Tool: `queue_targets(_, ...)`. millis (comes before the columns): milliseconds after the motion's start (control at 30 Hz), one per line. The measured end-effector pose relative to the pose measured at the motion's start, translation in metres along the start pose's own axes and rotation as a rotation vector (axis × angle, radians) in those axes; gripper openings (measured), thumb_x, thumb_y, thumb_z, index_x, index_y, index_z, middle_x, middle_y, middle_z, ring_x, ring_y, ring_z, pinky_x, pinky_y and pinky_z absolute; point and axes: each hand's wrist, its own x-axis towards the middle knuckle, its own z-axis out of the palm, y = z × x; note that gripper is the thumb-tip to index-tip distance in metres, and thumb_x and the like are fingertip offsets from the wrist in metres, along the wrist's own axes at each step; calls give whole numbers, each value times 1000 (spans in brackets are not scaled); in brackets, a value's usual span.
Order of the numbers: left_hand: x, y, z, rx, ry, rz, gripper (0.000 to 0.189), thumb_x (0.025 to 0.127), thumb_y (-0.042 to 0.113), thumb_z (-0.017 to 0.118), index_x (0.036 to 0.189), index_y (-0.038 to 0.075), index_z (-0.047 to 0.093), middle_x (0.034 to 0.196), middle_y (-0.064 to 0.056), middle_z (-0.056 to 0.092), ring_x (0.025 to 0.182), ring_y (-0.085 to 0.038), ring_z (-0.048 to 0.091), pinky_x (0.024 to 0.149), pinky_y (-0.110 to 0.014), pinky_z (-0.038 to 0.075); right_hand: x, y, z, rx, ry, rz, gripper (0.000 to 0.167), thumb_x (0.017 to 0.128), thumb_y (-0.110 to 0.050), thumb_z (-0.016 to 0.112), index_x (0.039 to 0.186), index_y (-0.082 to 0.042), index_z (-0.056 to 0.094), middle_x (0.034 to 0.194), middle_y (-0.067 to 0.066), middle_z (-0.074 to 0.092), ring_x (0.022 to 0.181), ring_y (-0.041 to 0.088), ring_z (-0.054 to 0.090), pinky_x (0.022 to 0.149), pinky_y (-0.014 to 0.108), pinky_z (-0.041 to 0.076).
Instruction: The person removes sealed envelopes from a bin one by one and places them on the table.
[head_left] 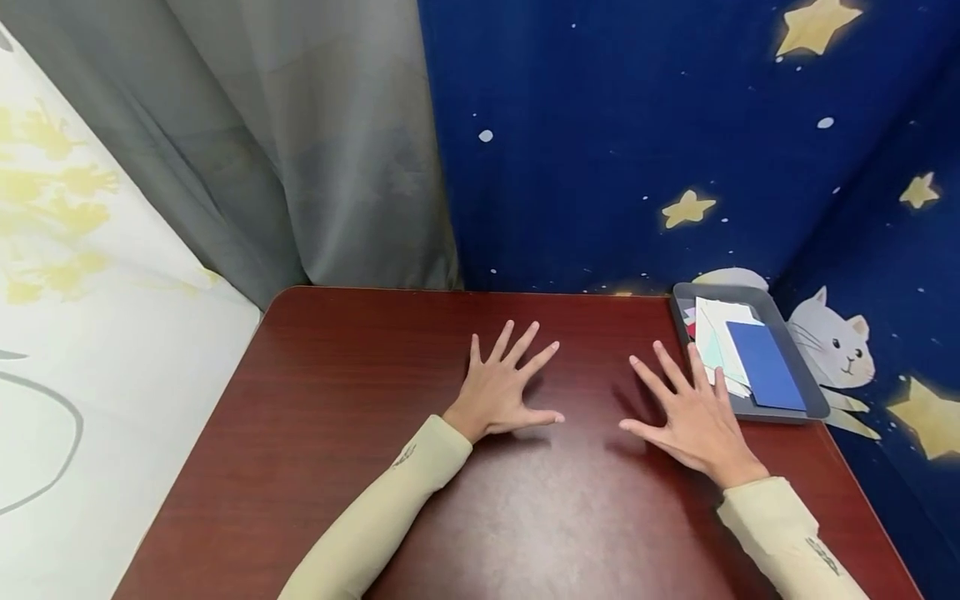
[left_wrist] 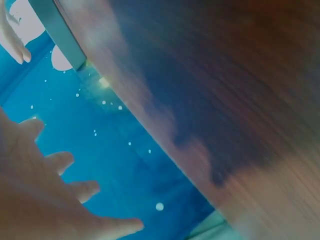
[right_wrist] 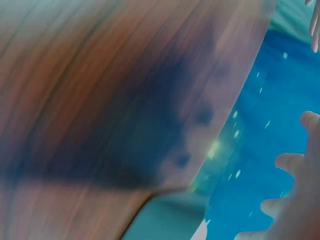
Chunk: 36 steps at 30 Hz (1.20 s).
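Note:
Both hands hover over a reddish-brown wooden table (head_left: pixel 337 367), fingers spread wide and nothing held. My left hand (head_left: pixel 498 387) is near the middle of the table, its thumb pointing right. To its right, my right hand (head_left: pixel 697 425) is nearest a grey tray (head_left: pixel 813 408), and its fingertips overlap the tray's near-left edge in the head view. Inside the tray lie white sheets of paper (head_left: pixel 720 312) and a dark blue rectangular piece (head_left: pixel 765 367). In the left wrist view the left fingers (left_wrist: pixel 85 191) are spread above the table's shadowed surface; the right wrist view shows the right fingers (right_wrist: pixel 290 162) likewise.
A grey curtain (head_left: pixel 360 167) and a dark blue star-patterned curtain (head_left: pixel 570 167) hang behind the table's back edge. White fabric with yellow prints (head_left: pixel 112 375) borders the left side. A printed cat (head_left: pixel 832 342) appears beside the tray.

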Motion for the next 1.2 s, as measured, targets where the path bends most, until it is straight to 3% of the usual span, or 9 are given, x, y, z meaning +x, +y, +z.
queue_targets(267,42,9,8,-200,-27,18,98,96,84,56,177,41,20,185,2,12,169,-31,11,124,-73,24,-8,46,-10,45,14,160,99,97,-71,68,175,-21,33,179,24,21,165,54,1,122,81,7)
queue_targets(433,63,24,17,-292,-20,20,96,98,79,59,177,39,23,184,1,17,167,-30,21,123,-64,34,-15,78,-13,53,21,268,99,100,-70,63,176,-18,27,178,29,17,164,56,-2,122,81,4)
queue_targets(667,84,46,31,-373,34,14,93,99,70,66,177,40,23,181,2,26,161,-24,37,113,-53,50,-24,114,-14,55,40,367,99,104,-69,58,175,-9,24,174,38,18,161,63,3,121,81,2)
queue_targets(767,91,59,34,-464,31,-6,95,100,66,68,177,40,20,181,1,27,158,-26,41,115,-53,48,-28,127,-16,47,69,434,105,103,-69,57,173,1,21,169,41,23,156,65,14,122,79,8)
queue_targets(867,98,73,35,-585,11,-30,100,100,60,72,178,40,13,180,-2,27,154,-31,47,118,-54,45,-31,134,-17,53,68,514,115,99,-70,62,170,8,18,162,46,25,145,66,26,117,79,20)
queue_targets(967,104,86,34,-673,-12,-49,107,99,54,76,178,39,6,179,-5,28,150,-33,52,119,-55,43,-34,136,-18,76,17,579,123,96,-72,66,171,8,12,160,48,23,137,69,30,109,84,27)
queue_targets(1200,113,107,35,-703,-58,-71,111,99,46,80,178,39,3,178,-2,30,154,-26,47,119,-61,41,-34,127,-15,71,-35,593,129,92,-75,70,171,7,10,156,51,24,131,74,29,102,87,28)
